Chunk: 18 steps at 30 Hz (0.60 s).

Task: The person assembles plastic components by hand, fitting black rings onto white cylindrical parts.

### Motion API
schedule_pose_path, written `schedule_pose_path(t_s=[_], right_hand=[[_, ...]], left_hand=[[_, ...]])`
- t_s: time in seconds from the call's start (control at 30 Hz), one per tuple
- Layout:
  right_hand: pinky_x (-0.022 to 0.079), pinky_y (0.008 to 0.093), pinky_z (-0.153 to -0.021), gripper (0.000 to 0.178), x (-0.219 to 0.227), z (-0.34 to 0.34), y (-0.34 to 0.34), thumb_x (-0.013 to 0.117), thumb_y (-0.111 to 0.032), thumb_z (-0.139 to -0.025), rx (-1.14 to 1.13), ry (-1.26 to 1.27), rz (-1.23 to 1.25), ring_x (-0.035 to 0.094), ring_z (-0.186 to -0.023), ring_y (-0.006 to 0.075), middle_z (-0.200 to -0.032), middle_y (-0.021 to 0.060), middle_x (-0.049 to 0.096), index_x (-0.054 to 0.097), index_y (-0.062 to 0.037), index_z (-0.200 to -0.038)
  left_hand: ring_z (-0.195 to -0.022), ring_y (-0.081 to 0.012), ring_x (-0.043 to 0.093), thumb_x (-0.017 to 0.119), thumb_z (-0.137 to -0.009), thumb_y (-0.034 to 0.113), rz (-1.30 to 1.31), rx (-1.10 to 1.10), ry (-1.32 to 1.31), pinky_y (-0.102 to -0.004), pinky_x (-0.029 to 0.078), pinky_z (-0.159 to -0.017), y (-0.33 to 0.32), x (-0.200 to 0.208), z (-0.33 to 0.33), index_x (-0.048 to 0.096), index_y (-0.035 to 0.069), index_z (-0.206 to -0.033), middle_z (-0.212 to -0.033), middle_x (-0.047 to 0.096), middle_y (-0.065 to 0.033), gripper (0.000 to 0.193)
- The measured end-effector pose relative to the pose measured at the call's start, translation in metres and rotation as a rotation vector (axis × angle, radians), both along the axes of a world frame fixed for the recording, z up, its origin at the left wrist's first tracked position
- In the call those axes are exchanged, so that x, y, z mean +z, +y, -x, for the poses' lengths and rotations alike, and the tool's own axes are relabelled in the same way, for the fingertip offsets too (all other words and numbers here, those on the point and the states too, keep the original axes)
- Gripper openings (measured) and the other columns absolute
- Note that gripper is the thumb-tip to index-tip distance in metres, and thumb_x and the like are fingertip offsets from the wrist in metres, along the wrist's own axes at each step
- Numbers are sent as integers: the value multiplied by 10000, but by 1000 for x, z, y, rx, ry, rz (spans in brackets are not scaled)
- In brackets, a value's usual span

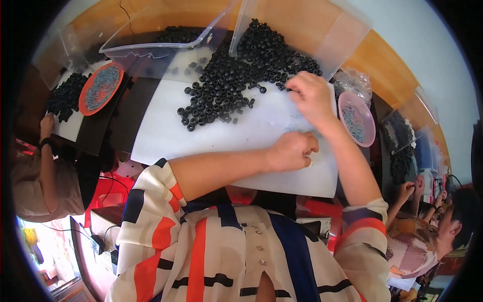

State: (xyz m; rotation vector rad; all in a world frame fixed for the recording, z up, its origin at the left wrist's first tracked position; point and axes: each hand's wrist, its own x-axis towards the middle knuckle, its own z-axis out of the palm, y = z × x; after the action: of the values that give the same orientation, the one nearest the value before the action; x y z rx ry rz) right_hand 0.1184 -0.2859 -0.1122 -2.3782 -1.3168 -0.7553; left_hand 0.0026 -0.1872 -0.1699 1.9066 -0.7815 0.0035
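Note:
A white board [161, 126] lies in front of me, with a large heap of small black plastic parts [216, 95] spread over its far side. Some of these parts are round with a hole, others narrow like pegs. My right hand [312, 98] reaches to the heap's right edge, its fingers pinched at a small black part [289, 89]. Nearer to me, my left hand [292, 151] is curled closed above the board; whatever its fingers hold is hidden. Small silvery metal pieces [294, 127] lie scattered between my hands.
A pink bowl [370, 136] of small metal pieces stands at the right, beside a clear plastic bag [354, 80]. Clear plastic bins [307, 35] stand behind the heap. To the left are an orange plate [84, 103] of metal pieces and a co-worker's arm [48, 161]; other people work at the right.

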Motion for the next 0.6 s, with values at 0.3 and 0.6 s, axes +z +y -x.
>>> schedule_pose_path(t_s=[0.3,0.6], right_hand=[[418,442,-853,223,-25,-11,52,770,-268,-751,-199,186,315,596,-1023,269,-1007,60,655,715,-112,-901],[388,411,-815,244,-16,25,26,775,-240,-730,-90,65,63,585,-974,253,-926,35,631,675,-119,-917]], left_hand=[[-973,-314,613,680,-709,45,-384,-90,-219,-440,518,-785,25,39,51,648,2,-981,-1071,596,-144,278],[-634,-161,629,671,-816,26,400,455,406,-263,477,-556,107,18,60,694,-30,-935,-769,672,-84,134]])
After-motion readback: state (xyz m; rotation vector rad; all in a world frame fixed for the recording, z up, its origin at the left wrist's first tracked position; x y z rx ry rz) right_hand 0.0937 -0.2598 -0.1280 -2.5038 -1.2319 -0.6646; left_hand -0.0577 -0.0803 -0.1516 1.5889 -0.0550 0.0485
